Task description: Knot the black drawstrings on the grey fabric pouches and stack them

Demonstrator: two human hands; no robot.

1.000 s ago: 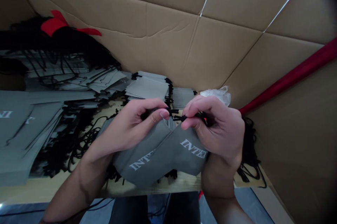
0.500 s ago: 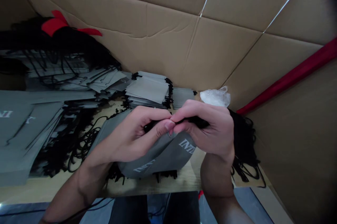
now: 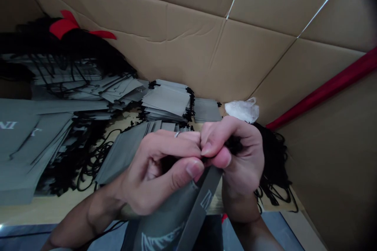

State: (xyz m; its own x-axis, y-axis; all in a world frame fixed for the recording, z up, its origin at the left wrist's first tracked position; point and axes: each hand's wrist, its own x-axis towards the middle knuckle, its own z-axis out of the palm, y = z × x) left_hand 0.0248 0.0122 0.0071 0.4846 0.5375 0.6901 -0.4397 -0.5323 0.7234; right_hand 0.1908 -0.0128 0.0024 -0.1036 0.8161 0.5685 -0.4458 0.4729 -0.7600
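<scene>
A grey paper bag (image 3: 167,213) with white print hangs below my two hands at the front of the table, its narrow side panel turned toward me. My left hand (image 3: 161,168), with a ring on one finger, pinches at the bag's top edge. My right hand (image 3: 244,160) touches it there, thumb and forefinger closed on a black cord (image 3: 235,144), part of which bunches inside the palm. The fingertips hide the exact spot where cord and bag meet. Right behind my left hand lies a row of grey bags (image 3: 118,156) with black cord ends.
Stacked grey bags (image 3: 166,99) stand against the cardboard wall (image 3: 182,58). More bags (image 3: 50,145) and a black cord bundle with a red tie (image 3: 63,29) fill the left. A clear plastic bag (image 3: 243,110) and black cords (image 3: 273,160) lie at right.
Both hands have come lower and nearer to me. The bag has swung from a slanted position to hanging down, with its side panel now showing. My right hand's grip has curled tighter.
</scene>
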